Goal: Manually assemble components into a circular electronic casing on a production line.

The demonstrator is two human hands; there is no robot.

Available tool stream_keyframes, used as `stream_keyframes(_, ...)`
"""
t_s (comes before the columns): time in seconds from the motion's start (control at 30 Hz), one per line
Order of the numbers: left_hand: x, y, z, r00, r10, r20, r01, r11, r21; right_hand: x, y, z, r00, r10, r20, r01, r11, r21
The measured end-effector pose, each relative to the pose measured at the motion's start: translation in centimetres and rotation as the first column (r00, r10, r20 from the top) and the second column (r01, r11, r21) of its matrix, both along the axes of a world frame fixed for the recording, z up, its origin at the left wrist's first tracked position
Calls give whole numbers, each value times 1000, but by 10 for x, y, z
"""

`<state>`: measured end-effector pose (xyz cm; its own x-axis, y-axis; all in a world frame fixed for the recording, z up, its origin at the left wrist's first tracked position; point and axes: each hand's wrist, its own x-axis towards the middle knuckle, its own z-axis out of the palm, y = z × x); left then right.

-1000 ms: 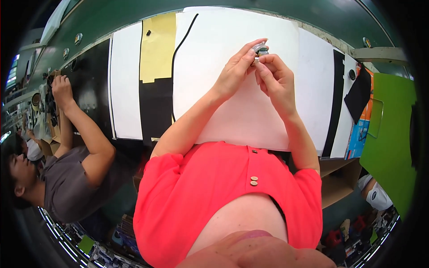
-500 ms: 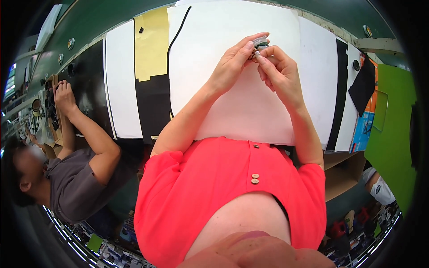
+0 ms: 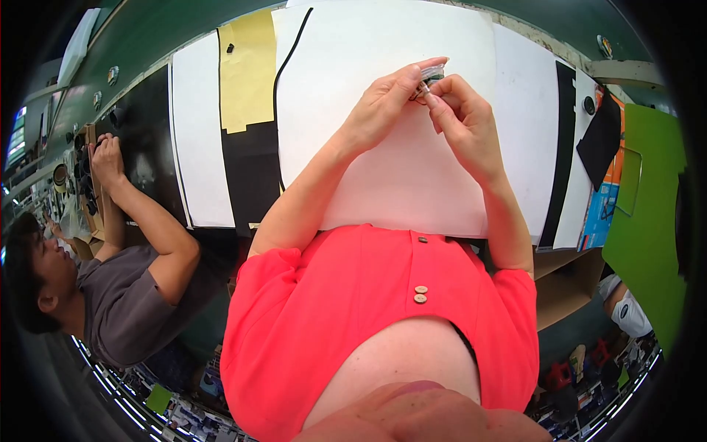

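Over the white sheet, my left hand (image 3: 384,107) is closed round a small clear plastic part (image 3: 433,71) with something dark green in it. Its index finger stretches along the far side of the part, and the thumb presses from the near side. Thin dark reddish wires (image 3: 419,96) loop out just below, between the two hands. My right hand (image 3: 464,121) pinches thumb against index finger at the part's near edge, touching it or the wires. What exactly sits in that pinch is too small to make out.
The white sheet (image 3: 383,169) covers the table. To the left lie a yellow paper (image 3: 247,81) with a small black piece (image 3: 230,48) and a black cord (image 3: 292,55). A black cloth (image 3: 599,140) and a green board (image 3: 652,214) are at right. A co-worker (image 3: 140,287) works at far left.
The clear part has turned slightly in my fingers, and my right fingertips have shifted a little along it. The co-worker's head has tilted up a bit.
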<state>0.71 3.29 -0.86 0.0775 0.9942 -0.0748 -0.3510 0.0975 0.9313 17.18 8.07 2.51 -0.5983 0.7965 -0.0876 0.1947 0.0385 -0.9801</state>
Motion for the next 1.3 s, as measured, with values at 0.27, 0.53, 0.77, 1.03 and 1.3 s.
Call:
stream_keyframes(0.27,0,1,-2,999,17,40,-17,1000,20,-1,-2,-3,997,-29,-69,25,998,-58)
stream_keyframes(0.53,3,0,2,994,-24,110,18,998,53,-1,-4,6,999,-29,-17,29,999,-22)
stream_keyframes(0.77,3,0,0,1000,-6,-11,6,998,58,2,-2,7,997,-14,-76,4,991,-132)
stream_keyframes(1.03,7,-3,5,997,9,79,-11,1000,20,-2,-10,-4,981,-82,-177,48,981,-187)
stream_keyframes(1.3,13,-7,8,996,63,-55,-60,997,52,0,-6,2,991,-56,-122,31,980,-198)
